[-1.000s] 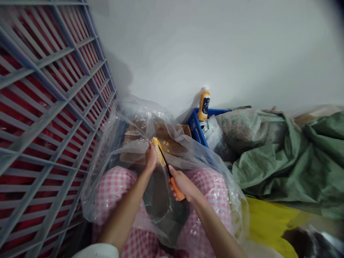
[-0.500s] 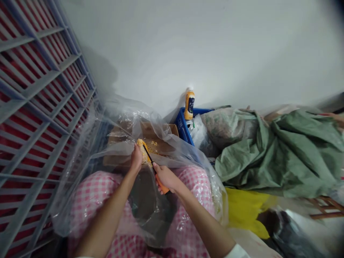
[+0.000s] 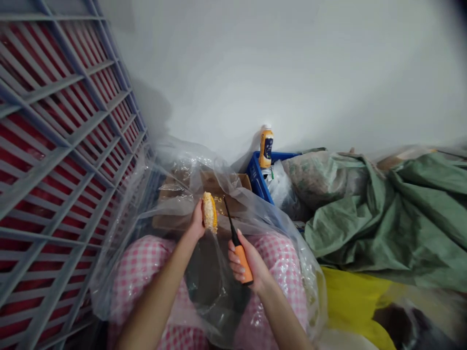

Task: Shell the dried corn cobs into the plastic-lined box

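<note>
My left hand (image 3: 197,222) grips a partly stripped corn cob (image 3: 209,212) upright, with yellow kernels showing. My right hand (image 3: 245,262) holds a knife (image 3: 237,243) with an orange handle and a thin black blade. The blade points up and stands a little apart from the cob. Below my hands, a clear plastic sheet (image 3: 215,287) lies over my lap and pink gingham cloth (image 3: 277,272). A cardboard box (image 3: 219,187) under the plastic holds scattered loose kernels.
A grey metal rack (image 3: 62,160) with red behind it fills the left side. A white wall rises ahead. A sauce bottle (image 3: 266,146) stands on a blue crate (image 3: 259,177), beside green woven sacks (image 3: 368,214). A yellow sheet (image 3: 350,301) lies lower right.
The knife blade has come away from the cob, and my right hand has drawn back toward me. The cob now stands more upright, and the view has shifted slightly.
</note>
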